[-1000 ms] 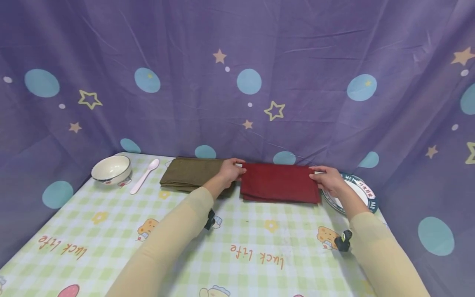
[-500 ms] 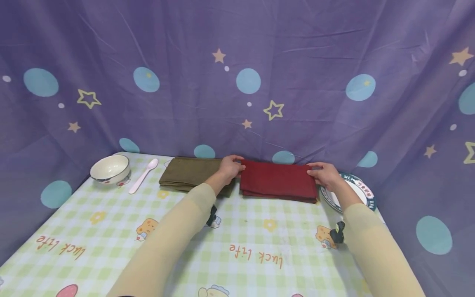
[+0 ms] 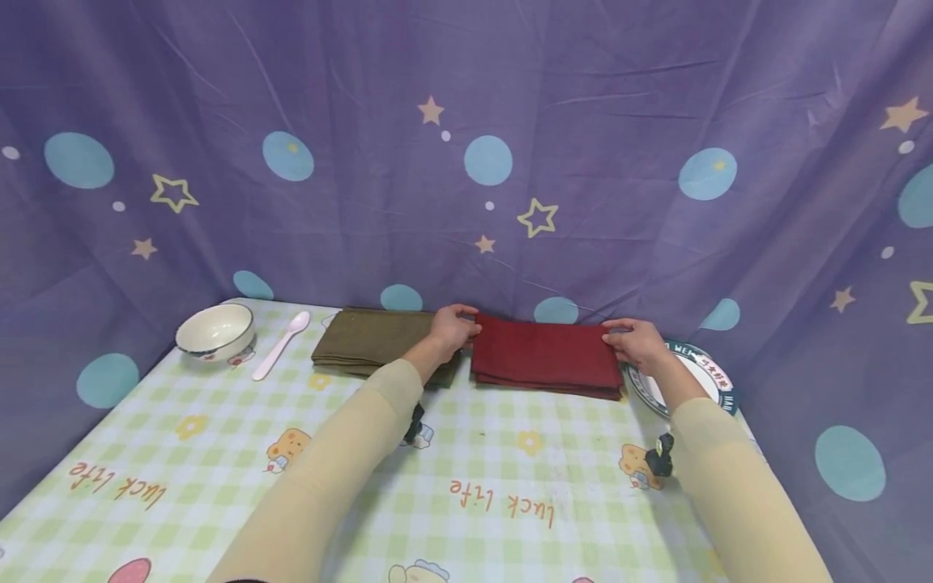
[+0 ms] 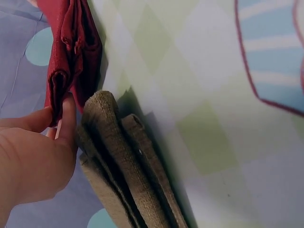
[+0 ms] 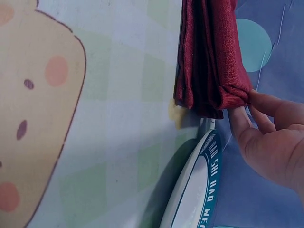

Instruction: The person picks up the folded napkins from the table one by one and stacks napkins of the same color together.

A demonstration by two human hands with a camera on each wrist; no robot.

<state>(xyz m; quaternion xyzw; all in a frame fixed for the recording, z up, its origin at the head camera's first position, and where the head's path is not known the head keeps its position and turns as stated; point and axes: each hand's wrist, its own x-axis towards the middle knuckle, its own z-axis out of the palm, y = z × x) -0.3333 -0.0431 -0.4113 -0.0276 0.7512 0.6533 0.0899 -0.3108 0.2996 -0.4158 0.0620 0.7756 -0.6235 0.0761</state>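
Observation:
A folded dark red cloth [image 3: 547, 355] lies near the back of the table, stacked in several layers. My left hand [image 3: 452, 330] pinches its left back corner between thumb and fingers, as the left wrist view shows at the cloth's folded end [image 4: 59, 90]. At the other end, my right hand [image 3: 636, 344] pinches the right back corner; in the right wrist view the thumb and fingertips grip the folded edge [image 5: 232, 95]. A folded olive-brown cloth [image 3: 375, 340] lies just left of the red one, partly behind my left hand.
A white plate with a green lettered rim [image 3: 722, 380] sits at the right, partly behind my right hand. Far left stand a cream bowl [image 3: 217, 332] and a pink spoon [image 3: 283, 344]. A purple curtain [image 3: 350, 227] hangs behind the checkered tablecloth [image 3: 503, 453].
Over the last second the red cloth and my right hand have shifted slightly left, and the cloth's front edge has moved slightly back. Both hands keep their grip; the last half second shows almost no movement.

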